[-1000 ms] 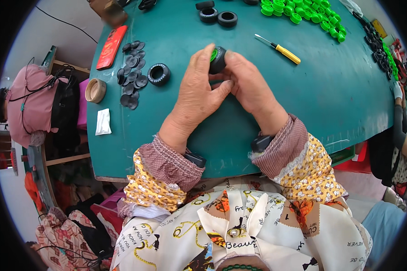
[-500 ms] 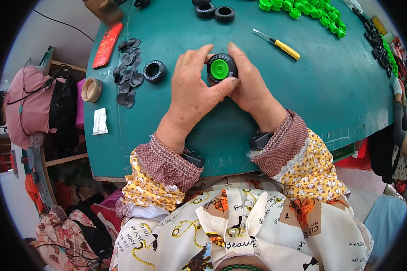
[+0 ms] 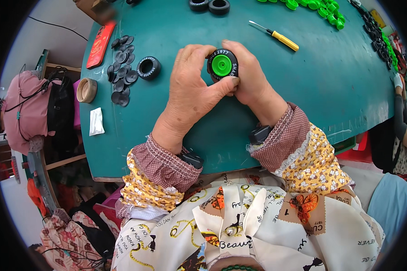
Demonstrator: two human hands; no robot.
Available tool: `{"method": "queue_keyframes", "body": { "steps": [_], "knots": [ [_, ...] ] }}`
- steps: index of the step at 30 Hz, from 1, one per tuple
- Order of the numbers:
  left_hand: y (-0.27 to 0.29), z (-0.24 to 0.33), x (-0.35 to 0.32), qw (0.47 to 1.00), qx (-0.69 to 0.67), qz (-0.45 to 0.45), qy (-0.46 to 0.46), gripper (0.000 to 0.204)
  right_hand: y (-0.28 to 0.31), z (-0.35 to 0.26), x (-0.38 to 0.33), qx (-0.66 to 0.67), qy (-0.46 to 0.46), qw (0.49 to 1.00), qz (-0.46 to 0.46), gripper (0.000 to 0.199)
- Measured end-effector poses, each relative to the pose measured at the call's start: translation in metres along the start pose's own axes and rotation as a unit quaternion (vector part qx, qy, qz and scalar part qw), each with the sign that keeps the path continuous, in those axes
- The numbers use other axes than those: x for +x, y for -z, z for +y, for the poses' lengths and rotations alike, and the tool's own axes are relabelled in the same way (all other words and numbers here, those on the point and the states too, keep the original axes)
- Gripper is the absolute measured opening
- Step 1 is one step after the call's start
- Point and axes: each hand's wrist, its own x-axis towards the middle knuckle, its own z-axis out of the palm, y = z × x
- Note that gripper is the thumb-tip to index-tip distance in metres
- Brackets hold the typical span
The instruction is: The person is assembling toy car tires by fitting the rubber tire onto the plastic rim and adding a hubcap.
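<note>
Between my two hands is a small black toy tyre with a green wheel hub seated in its middle, face up. My left hand grips its left side, the thumb pressed along the lower edge. Wrapped round the right side is my right hand, its fingers partly hidden behind the tyre. A loose black tyre with an open centre lies on the table left of my hands. Beside it are several black discs in a loose heap.
A yellow-handled screwdriver lies to the right. Green hubs are piled at the far right, black tyres at the far middle. On the left are a red packet, a round tan container and a white sachet.
The tyre and hub stay in both hands and have turned slightly, the hub face now showing more fully. The table's things sit a little higher and further left in view.
</note>
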Motion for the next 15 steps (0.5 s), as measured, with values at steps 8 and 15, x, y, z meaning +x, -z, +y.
{"method": "queue_keyframes", "body": {
  "steps": [8,15],
  "knots": [
    [0.002,-0.002,0.001,0.997,0.027,0.004,-0.070,0.048,-0.004,-0.004,-0.004,0.014,-0.031,0.999,-0.008,0.034],
    [0.006,-0.003,-0.002,0.999,0.012,-0.013,-0.034,0.049,0.002,0.004,0.002,-0.078,0.065,0.995,0.013,0.034]
  ]
}}
